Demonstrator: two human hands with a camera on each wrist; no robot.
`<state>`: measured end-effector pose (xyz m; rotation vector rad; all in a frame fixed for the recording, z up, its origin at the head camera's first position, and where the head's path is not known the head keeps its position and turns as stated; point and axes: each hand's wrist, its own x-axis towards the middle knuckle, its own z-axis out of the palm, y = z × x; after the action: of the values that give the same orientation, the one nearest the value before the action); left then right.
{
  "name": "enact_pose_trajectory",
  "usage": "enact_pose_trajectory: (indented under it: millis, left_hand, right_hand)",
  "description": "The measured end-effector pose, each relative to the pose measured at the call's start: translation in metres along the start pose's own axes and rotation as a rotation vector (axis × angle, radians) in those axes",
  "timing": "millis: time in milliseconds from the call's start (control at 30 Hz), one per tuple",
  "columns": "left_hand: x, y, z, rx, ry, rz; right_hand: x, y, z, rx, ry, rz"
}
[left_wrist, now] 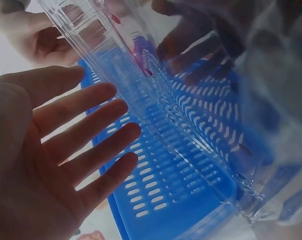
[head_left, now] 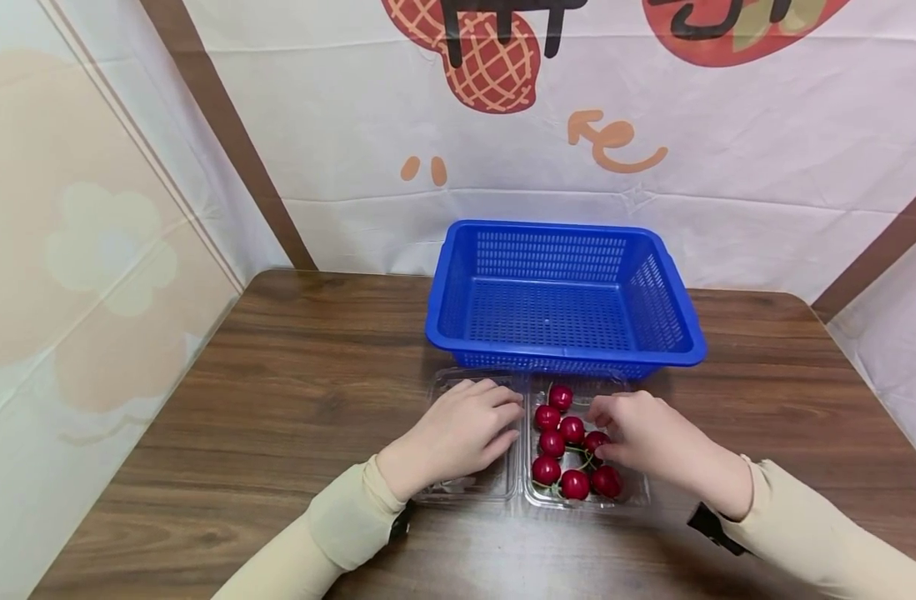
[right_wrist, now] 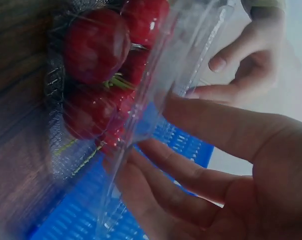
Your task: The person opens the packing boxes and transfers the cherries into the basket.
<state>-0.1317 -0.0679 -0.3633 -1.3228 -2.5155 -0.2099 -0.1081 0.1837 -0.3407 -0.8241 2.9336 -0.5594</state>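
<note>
A clear plastic clamshell box (head_left: 533, 493) lies unfolded on the table, with several red cherries (head_left: 552, 442) in its right half. My right hand (head_left: 641, 433) reaches over that half's right side, thumb and fingertips around a cherry (head_left: 596, 440) near the edge. In the right wrist view the thumb and fingers (right_wrist: 191, 120) stand apart at the clear wall, and green stems show among the cherries. Over the left half, which holds no cherries, hovers my left hand (head_left: 461, 433). Its fingers (left_wrist: 91, 135) are spread and loosely straight in the left wrist view, with nothing between them.
A blue perforated basket (head_left: 566, 357) stands right behind the clamshell, with nothing in it. Behind the wooden table (head_left: 292, 400) hangs a printed white cloth (head_left: 337, 117). Dark wrist straps (head_left: 716, 529) show below the sleeves.
</note>
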Motion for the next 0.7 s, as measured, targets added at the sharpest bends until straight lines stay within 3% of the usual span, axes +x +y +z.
enact_pose_trajectory:
  millis: [333,700]
  left_hand:
    - [0.000,0.003,-0.001,0.036,0.007,-0.014]
    - [0.000,0.002,0.001,0.029,0.009,-0.012]
  right_hand:
    - [0.005,-0.008,0.006,-0.185,-0.021,0.071]
    - [0.006,-0.009,0.012,-0.249,0.010,0.074]
